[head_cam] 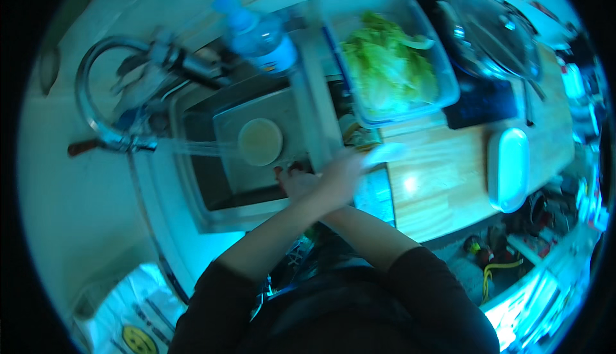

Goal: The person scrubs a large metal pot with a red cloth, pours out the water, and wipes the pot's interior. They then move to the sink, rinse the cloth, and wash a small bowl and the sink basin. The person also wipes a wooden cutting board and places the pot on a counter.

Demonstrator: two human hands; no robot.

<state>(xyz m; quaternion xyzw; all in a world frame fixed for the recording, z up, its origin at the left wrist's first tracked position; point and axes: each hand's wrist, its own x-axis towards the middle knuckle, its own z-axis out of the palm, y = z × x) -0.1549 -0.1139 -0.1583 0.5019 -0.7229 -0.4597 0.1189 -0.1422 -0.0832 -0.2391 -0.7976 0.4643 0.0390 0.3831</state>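
Observation:
My forearms cross at the front edge of the sink [190, 180], the left one on top. My left hand [339, 178], blurred by motion, reaches to the right around a pale, elongated object [385, 154], too smeared to name. Beneath it, my right hand [297, 180] extends left over the sink's right side, fingers partly hidden and nothing plainly in them. A round pale bowl [260, 142] sits in the sink, left of my right fingertips. Water [202, 148] runs toward it from the curved metal faucet [89, 106].
A clear plastic container [447, 91] of lettuce leaves [385, 70] stands behind the wooden board [442, 171]. A white oblong container [510, 168] lies on the board's right. Behind are a lidded pan [495, 31] and a blue pump bottle [262, 36]. A printed bag [134, 310] occupies the lower left.

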